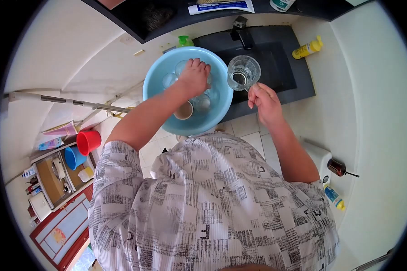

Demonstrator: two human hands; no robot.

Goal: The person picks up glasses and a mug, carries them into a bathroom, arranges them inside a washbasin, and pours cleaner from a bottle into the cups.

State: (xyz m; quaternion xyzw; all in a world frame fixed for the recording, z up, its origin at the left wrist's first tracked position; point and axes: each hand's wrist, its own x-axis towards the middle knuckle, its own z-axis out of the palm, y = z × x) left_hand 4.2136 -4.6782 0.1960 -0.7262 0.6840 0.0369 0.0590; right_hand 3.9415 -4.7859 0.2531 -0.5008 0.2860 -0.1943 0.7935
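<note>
While the right grip is clasping a glass mug just right of the blue basin, the left grip is reaching inside, its hold unclear. More glasses and a cup are remaining there.

Bare left forearm slants forward-right; bare left hand back uppermost, fingers bent. Bare right forearm slants forward-left; bare right hand apart from left, curled in a grip.
</note>
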